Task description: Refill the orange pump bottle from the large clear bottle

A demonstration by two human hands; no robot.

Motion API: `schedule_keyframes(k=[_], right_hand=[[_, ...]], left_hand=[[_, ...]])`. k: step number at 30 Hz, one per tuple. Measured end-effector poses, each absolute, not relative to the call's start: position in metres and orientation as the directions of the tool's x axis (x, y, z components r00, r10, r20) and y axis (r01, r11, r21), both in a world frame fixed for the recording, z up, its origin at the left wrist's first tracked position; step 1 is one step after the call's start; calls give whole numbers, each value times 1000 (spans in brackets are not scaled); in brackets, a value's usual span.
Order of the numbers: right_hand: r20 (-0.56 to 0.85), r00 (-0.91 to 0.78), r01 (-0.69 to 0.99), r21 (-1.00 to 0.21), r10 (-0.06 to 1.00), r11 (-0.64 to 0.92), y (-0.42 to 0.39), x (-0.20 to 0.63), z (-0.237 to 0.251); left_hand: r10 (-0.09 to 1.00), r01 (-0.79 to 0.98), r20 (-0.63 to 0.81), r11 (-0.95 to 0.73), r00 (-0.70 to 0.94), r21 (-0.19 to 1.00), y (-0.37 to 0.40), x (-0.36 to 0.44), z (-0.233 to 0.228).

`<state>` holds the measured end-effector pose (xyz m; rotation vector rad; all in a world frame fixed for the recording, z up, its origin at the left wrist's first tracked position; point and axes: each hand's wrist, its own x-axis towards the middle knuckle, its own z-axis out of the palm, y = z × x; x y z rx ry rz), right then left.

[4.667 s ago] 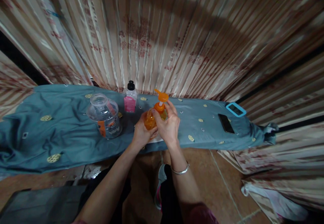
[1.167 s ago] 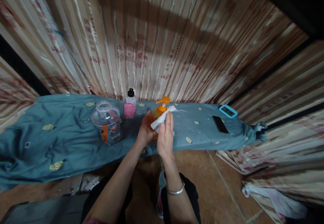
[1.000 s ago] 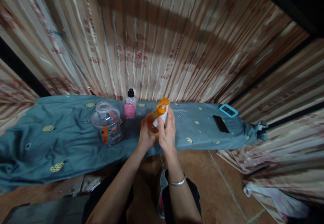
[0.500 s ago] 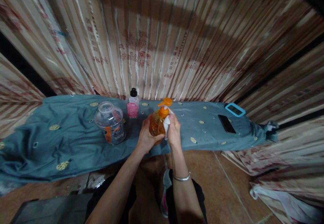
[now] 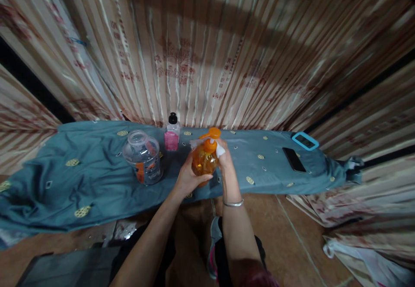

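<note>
1. Gripping orange pump bottle [image 5: 204,161] in left hand [image 5: 188,175], above the blue cloth's [image 5: 81,166] front edge.
2. Pinching white wipe [image 5: 220,149] against pump neck with right hand [image 5: 225,159].
3. Risking slip or spill: tilted bottle, slick soap, one-handed support.

Surface [image 5: 81,179] left half: open cloth up to the clear jar [image 5: 143,157] near mid-length. Pink bottle [image 5: 171,130] stands at the far edge, just beside the jar. Right half open between the orange pump bottle [image 5: 204,159] and the phone [image 5: 293,159]; blue-framed device [image 5: 304,140] occupies the far right corner
</note>
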<state>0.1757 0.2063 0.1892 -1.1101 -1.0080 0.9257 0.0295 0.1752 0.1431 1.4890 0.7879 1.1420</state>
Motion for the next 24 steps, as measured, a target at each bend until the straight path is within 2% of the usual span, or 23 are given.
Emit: schedule_keyframes(k=[4,9,12,16,19,21,24], right_hand=[[83,374,-206,-964,924,170,183,160,163],[83,437,-194,-964,896,183,138,140,156],[178,452,-101,-963,874,249,119,136,179],[349,425,157,-937,835,312,121,137,215],[431,418,314,-894,800,318,130,137,218],[440,434,350,-887,786,303,132,138,207],[374,482,291,-921,792,258,127,137,177]], left_hand=[[921,-98,244,-225,304,970,176,28,146],[936,14,253,-264,244,964,173,27,147],[933,85,299,-320,202,943,170,32,144],[917,91,371,-385,145,918,168,46,134],[891,67,422,-437,166,897,168,52,127],[874,63,441,-462,205,885,168,51,125],[858,82,440,-475,264,876,169,41,126]])
